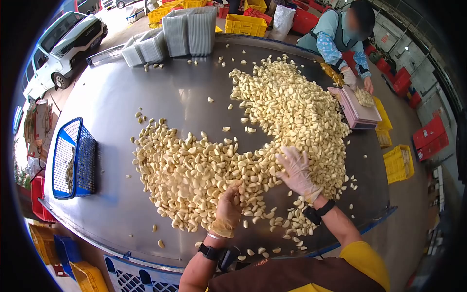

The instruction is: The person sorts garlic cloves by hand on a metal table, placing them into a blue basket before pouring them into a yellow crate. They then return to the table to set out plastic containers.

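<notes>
Peeled garlic cloves lie heaped across a metal table, in a near-left mound that joins a larger one at the right. My left hand, in a thin glove, is at the near edge of the left mound. Its fingers are curled together at the tips; what they pinch, if anything, is too small to make out. Gloved too, my right hand rests with fingers spread on the cloves where the two mounds meet. Loose cloves are scattered around both wrists.
A blue basket stands at the table's left. Stacked clear plastic trays sit at the back. At the far right, a co-worker handles a filled pack on a pink scale. Yellow crates stand beyond the right edge.
</notes>
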The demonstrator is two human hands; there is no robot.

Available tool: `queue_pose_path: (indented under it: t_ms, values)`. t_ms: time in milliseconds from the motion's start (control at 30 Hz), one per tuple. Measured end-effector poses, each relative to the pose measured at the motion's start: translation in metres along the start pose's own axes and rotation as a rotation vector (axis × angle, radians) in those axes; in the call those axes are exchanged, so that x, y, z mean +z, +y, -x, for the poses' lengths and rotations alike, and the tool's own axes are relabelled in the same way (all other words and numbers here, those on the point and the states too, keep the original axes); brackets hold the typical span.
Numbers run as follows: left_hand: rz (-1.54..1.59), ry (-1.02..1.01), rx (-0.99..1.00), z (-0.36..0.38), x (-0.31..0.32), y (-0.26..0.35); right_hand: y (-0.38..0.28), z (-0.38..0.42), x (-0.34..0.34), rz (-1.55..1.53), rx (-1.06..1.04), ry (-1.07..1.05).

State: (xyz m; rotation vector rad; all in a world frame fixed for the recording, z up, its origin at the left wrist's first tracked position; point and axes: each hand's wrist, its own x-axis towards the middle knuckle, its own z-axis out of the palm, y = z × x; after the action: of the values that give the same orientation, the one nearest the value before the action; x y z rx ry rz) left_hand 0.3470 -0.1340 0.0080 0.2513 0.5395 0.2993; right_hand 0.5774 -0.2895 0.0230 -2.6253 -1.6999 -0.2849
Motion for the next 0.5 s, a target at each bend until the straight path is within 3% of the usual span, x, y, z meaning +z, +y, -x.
queue_pose_path:
  t_ms: [100,167,233,300,367,433,467,500]
  values:
    - [0.009,0.017,-0.089,0.003,0.004,-0.008,-0.054,0.013,0.007,-0.137,-0.312,-0.186]
    - [-0.017,-0.074,-0.159,-0.003,-0.009,-0.015,-0.045,0.005,0.027,-0.186,-0.287,-0.095]
    - [-0.033,-0.005,-0.153,0.001,-0.003,-0.013,-0.007,-0.013,0.038,0.187,-0.177,-0.038]
    - [-0.044,-0.088,-0.125,0.001,-0.001,-0.010,0.007,-0.036,0.009,0.288,-0.003,-0.174]
    - [-0.051,-0.032,-0.106,0.005,0.008,-0.004,0.011,-0.058,-0.008,0.291,-0.009,-0.221]
    - [-0.052,-0.081,-0.091,0.004,0.003,-0.005,-0.003,-0.084,-0.039,0.128,0.091,-0.526]
    - [-0.058,-0.089,-0.095,0.004,0.003,-0.005,-0.002,-0.084,-0.020,0.117,-0.013,-0.203]
    - [-0.051,-0.061,-0.093,0.004,0.005,-0.005,-0.010,-0.092,-0.005,0.062,-0.066,-0.044]
